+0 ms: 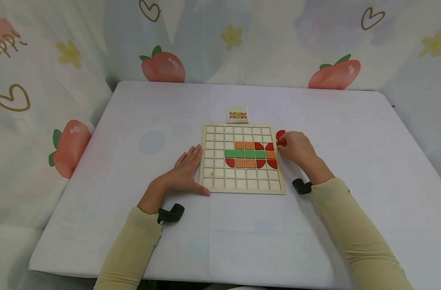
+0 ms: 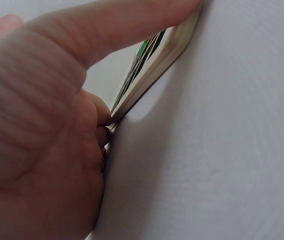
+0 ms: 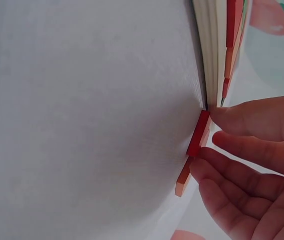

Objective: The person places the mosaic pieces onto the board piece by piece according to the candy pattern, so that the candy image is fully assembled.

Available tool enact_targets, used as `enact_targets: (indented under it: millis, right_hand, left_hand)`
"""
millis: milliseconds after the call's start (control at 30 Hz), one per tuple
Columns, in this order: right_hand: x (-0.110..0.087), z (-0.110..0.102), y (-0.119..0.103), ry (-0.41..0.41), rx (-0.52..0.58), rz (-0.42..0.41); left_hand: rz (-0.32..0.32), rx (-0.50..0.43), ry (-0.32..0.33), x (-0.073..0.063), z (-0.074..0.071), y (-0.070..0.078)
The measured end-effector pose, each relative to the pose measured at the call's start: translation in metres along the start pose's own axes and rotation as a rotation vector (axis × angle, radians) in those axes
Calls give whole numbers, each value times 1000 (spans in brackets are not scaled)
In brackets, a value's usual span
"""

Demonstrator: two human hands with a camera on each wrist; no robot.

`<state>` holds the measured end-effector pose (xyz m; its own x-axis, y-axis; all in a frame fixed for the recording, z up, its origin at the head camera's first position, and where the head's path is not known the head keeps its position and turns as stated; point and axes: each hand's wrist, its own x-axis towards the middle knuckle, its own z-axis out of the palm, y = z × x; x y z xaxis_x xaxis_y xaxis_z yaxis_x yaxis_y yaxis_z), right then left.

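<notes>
A square wooden grid board [image 1: 242,191] lies on the table with orange, green and red tiles set in its cells. Along its left edge rests my left hand [image 1: 186,171], fingers straight and thumb spread to the near corner. My right hand [image 1: 296,148] is by the board's right edge, thumb and fingertips at the two ends of a red rounded tile [image 3: 198,134] that they pinch. A second tile [image 3: 183,179] lies just beyond it in the right wrist view; from the head it shows as a red tile [image 1: 280,134], partly covered by the fingers.
Behind the board lies a small pattern card [image 1: 236,114] printed with a similar coloured design on a grid. A white cloth [image 1: 235,241] covers the table. Printed curtains [image 1: 264,52] stand at the back and sides. Each wrist wears a black camera mount [image 1: 171,213].
</notes>
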<state>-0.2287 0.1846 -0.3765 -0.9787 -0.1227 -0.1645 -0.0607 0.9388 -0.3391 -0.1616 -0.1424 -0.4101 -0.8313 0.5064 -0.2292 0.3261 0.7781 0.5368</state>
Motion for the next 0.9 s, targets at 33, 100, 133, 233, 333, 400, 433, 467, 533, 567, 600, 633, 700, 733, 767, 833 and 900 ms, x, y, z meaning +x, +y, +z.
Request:
enact_targets:
  millis: [33,100,133,233,333,400,433,467,533,567,600,633,700,733,767,833,900]
  right_hand:
    - [0,0,0,1,2,-4]
    - [-1,0,0,4,5,-8]
    - [-1,0,0,5,6,-9]
    - [-2,0,0,-1,11,-2]
    - [-2,-1,1,-5,10,1]
    - [-2,0,2,-8,9,1]
    - [-2,0,2,-9,9,2]
    - [-2,0,2,-11,8,2]
    - [-2,0,3,-14,8,2]
    - [-2,0,3,-13,7,0]
    - [-2,0,3,-12,5,-2]
    - [-2,0,3,-11,5,-4]
    - [-2,0,3,-7,4,-9]
    - [-2,0,3,-5,2,-12]
    - [-2,0,3,-3,1,-15]
    - [-2,0,4,-3,1,-17]
    - [-2,1,4,-5,0,-18]
  left_hand:
    - [1,3,1,0,0,0]
    - [4,9,4,1,1,-1]
    - [4,13,3,1,2,-2]
    - [3,12,5,2,2,-2]
    - [-2,14,3,2,2,-2]
    - [-3,17,3,2,3,-3]
    - [-5,17,3,2,3,-3]
    - [-5,17,3,2,3,-3]
    - [-6,18,1,3,3,-4]
    - [-5,17,1,3,3,-4]
    - [-4,18,2,2,3,-4]
    - [-2,17,4,2,3,-4]
    - [0,17,5,2,3,-4]
    - [2,16,6,2,3,-4]
    - [3,13,7,2,3,-4]
    - [1,11,5,2,3,-3]
    - [0,10,5,2,2,-3]
